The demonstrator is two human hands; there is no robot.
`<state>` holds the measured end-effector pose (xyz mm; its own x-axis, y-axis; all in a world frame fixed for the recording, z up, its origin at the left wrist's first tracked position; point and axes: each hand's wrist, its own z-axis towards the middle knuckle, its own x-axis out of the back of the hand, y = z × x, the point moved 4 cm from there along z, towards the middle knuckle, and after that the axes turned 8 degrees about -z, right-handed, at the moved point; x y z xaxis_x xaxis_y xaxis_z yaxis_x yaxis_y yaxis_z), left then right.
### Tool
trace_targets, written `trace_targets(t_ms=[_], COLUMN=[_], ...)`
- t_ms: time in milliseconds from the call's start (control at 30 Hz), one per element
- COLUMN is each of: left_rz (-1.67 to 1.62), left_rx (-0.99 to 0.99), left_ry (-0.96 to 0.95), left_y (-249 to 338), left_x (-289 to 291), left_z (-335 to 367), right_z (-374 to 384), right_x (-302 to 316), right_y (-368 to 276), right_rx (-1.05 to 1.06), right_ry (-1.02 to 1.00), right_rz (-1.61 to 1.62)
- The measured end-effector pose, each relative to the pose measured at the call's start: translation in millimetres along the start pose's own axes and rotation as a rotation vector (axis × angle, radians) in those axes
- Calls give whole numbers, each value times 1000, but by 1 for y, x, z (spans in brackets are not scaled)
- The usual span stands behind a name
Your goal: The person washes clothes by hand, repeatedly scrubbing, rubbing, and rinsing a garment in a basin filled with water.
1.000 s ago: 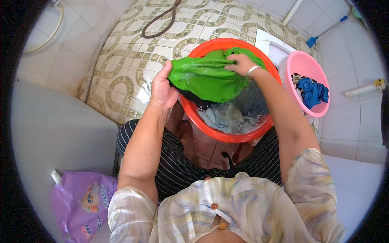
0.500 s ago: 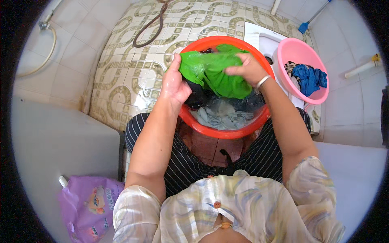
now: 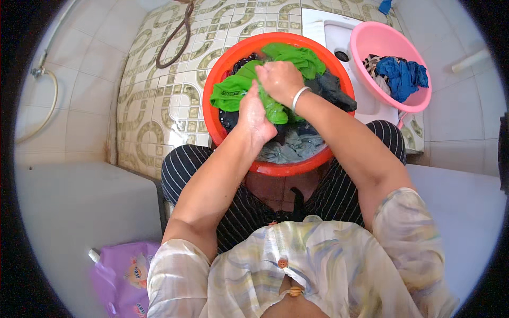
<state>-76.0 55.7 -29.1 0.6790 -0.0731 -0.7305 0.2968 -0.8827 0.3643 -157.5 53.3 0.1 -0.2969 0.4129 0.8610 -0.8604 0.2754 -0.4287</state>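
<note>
In the head view, our two hands had come together over the middle of the red basin [image 3: 278,169], whereas half a second earlier they had stood apart with the green cloth [image 3: 232,91] spread between them. The cloth was now bunched where the hands met, one part hanging toward the red basin's left rim and another green part lying near its far rim. Our right hand [image 3: 282,84] was curled over the bunch, knuckles up; our left hand [image 3: 256,114] pressed against it from the near left, thumb raised, but its fingers were hidden, so we could not tell how firmly it gripped. We judged that the change turned the handling from spreading the cloth to working it in a wad. Dark cloth [image 3: 334,89] lay at the red basin's right side and grey-blue cloth [image 3: 292,148] in the water at its near side. Just beyond its right rim stood a pink basin [image 3: 365,38] with blue cloth [image 3: 398,77] inside.
</note>
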Motion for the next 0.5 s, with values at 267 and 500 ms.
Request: trace_targets(t_ms=[267,500], left_rz=[35,-513], left_rx=[-72,-358], left_ry=[172,-598], left_y=[9,36], left_x=[8,91], left_z=[-4,75], right_z=[-12,-45], right_x=[4,15], right_y=[-30,-99], right_rx=[270,504], right_ry=[55,4], right_rz=[25,198])
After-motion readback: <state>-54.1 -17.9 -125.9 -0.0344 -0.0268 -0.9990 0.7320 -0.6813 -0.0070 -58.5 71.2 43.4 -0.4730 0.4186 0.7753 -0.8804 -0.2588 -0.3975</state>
